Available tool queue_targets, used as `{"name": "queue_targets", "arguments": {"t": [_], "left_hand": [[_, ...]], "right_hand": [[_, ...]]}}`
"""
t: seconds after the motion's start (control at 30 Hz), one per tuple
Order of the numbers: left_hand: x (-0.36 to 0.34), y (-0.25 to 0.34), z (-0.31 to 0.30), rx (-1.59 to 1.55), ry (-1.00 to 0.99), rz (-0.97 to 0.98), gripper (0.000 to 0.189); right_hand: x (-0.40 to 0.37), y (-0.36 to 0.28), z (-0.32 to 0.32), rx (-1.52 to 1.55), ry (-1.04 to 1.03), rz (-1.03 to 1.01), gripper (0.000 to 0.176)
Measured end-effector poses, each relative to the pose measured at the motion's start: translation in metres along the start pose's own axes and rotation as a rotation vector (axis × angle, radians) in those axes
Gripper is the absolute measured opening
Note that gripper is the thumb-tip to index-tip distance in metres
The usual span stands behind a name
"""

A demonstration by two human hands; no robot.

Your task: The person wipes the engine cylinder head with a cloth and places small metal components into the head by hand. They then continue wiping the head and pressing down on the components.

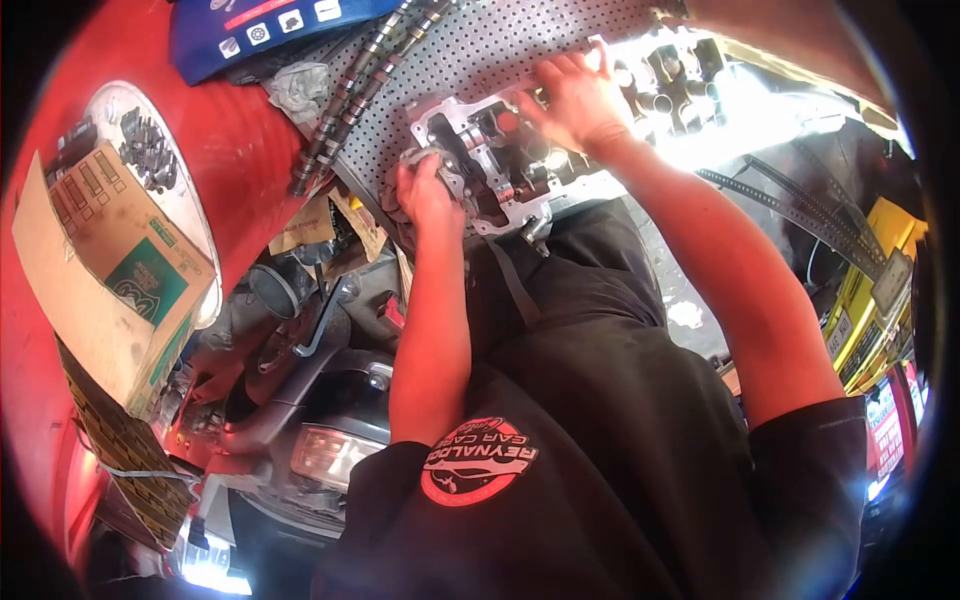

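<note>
A metal engine cylinder head (487, 165) lies across a perforated metal bench top, with its round bores and valve openings facing up. My left hand (428, 188) is closed around a crumpled grey rag (392, 197) and presses it against the left end of the head. Farther right, my right hand (582, 100) grips the far edge of the cylinder head, thumb and fingers apart over it. Strong glare washes out the head's right end. Two camshafts (366, 88) lie side by side, just beyond my left hand.
A blue box (265, 35) and a crumpled cloth (300, 90) sit at the back left. On the red surface (235, 130) stands a white tray (112, 90) with small dark metal parts. A cardboard box (120, 225) leans there. Below are car parts and a headlamp (335, 455); yellow equipment (880, 300) stands right.
</note>
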State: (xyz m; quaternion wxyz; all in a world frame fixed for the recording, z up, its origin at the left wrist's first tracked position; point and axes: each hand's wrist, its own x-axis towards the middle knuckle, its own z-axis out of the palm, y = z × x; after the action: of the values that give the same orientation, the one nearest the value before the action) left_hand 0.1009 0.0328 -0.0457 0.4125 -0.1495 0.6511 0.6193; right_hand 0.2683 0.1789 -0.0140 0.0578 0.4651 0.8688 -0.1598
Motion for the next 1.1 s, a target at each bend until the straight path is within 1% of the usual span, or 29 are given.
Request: {"name": "queue_targets", "arguments": {"t": [0.03,0.1,0.2,0.3,0.4,0.47,0.57,0.67,0.77,0.87,0.97,1.07,1.1], "left_hand": [[0.002,-0.003,-0.003,-0.001,-0.025,0.017,0.017],[0.005,-0.007,-0.011,-0.001,-0.072,0.05,0.015],[0.006,-0.009,-0.007,0.011,-0.018,0.064,0.013],[0.003,-0.004,-0.002,0.079,0.026,0.03,0.015],[0.014,0.001,-0.003,0.108,0.015,-0.054,0.017],[0.013,-0.001,-0.003,0.05,-0.017,-0.021,0.016],[0.002,-0.004,-0.009,-0.076,-0.082,-0.004,0.013],[-0.004,-0.002,-0.006,-0.012,-0.02,0.0,0.013],[0.011,-0.019,-0.017,-0.026,-0.027,0.092,0.013],[0.003,-0.015,-0.011,-0.037,-0.01,0.078,0.012],[0.012,-0.019,-0.013,-0.046,-0.018,0.113,0.013],[0.007,-0.007,-0.006,-0.01,0.003,0.042,0.017],[0.011,-0.002,-0.005,0.027,0.009,-0.033,0.018]], "right_hand": [[0.0,0.0,0.002,-0.016,0.011,-0.007,0.054],[-0.004,-0.001,0.003,0.048,0.015,-0.009,0.053],[0.002,0.002,0.006,0.067,0.066,-0.027,0.051],[0.0,0.003,0.008,0.086,0.063,-0.014,0.053],[0.0,0.001,0.008,0.102,0.078,-0.017,0.056],[0.001,0.002,0.007,0.107,0.097,-0.027,0.056],[0.004,0.003,-0.001,0.105,0.04,-0.017,0.055],[0.0,0.001,0.003,0.114,0.026,-0.006,0.053],[0.002,0.002,0.004,0.116,0.058,-0.014,0.054],[0.001,0.002,0.003,0.109,0.041,-0.014,0.056],[0.003,0.003,0.006,0.1,0.049,-0.013,0.059],[0.002,0.002,0.004,0.073,0.026,-0.011,0.061],[0.002,0.001,0.004,0.071,0.02,-0.012,0.061]]}}
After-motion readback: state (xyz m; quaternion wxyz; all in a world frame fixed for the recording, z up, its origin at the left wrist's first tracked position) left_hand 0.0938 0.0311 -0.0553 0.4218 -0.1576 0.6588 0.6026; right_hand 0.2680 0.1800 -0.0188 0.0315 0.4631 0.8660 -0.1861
